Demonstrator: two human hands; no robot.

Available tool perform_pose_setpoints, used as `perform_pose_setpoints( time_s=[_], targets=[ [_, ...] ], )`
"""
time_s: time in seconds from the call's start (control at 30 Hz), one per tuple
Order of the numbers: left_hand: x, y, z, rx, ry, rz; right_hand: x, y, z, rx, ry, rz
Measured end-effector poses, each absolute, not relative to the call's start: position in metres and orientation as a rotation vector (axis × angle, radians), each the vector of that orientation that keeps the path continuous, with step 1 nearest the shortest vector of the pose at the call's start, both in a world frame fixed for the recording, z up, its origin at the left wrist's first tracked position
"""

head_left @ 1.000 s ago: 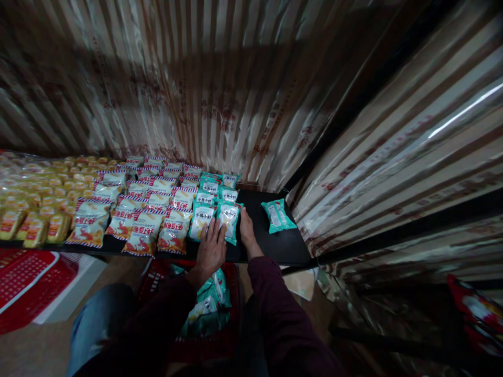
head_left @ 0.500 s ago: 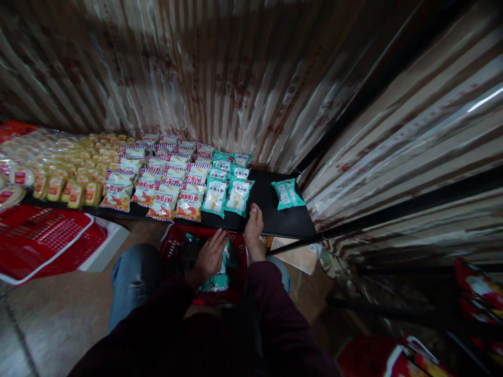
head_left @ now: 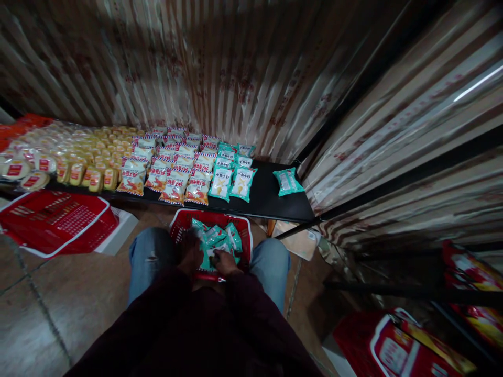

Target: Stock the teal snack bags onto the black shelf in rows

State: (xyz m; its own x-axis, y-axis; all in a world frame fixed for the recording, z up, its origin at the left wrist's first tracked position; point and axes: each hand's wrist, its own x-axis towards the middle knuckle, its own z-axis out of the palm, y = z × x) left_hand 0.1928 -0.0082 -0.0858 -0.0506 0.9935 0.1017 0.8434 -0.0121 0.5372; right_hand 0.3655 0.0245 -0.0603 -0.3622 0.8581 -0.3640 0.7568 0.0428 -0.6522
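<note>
Between my knees, a red plastic basket (head_left: 244,226) holds several teal snack bags (head_left: 234,238). My left hand (head_left: 190,254) is down at the basket's left side, dark and smeared by motion, its fingers not clear. Low in the basket, my right hand (head_left: 226,263) has its fingers curled on a teal-and-white bag. On the black shelf (head_left: 267,201) beyond, similar teal bags (head_left: 242,183) stand in two short columns facing me. A lone teal bag (head_left: 288,181) lies apart, toward the shelf's right end.
White-and-orange snack bags (head_left: 175,184) and small yellow packs (head_left: 95,179) fill the shelf leftward. Another red basket (head_left: 58,220) sits at the left. A black metal bar (head_left: 353,204) slants across the right, and a red basket (head_left: 363,340) stands lower right.
My right hand has come down from the shelf's front edge into the basket. My left hand has shifted left within it. The view has tilted, showing more of the basket.
</note>
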Motion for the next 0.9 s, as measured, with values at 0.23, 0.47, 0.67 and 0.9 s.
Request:
perform_pose_setpoints(
  time_s=[0.23,0.47,0.67,0.9],
  targets=[
    [0.208,-0.024,-0.075,1.978,1.823,0.557,0.366,0.016,-0.073,-1.635,-2.230,1.374],
    [0.207,-0.027,-0.072,1.865,1.823,0.573,0.367,0.013,-0.083,-1.598,-2.070,1.481],
    [0.207,-0.022,-0.079,1.634,1.745,0.792,0.366,0.010,-0.079,-1.584,-1.912,1.541],
    [0.205,-0.024,-0.079,1.389,1.621,0.904,0.363,0.011,-0.079,-1.628,-1.751,1.471]
  ],
)
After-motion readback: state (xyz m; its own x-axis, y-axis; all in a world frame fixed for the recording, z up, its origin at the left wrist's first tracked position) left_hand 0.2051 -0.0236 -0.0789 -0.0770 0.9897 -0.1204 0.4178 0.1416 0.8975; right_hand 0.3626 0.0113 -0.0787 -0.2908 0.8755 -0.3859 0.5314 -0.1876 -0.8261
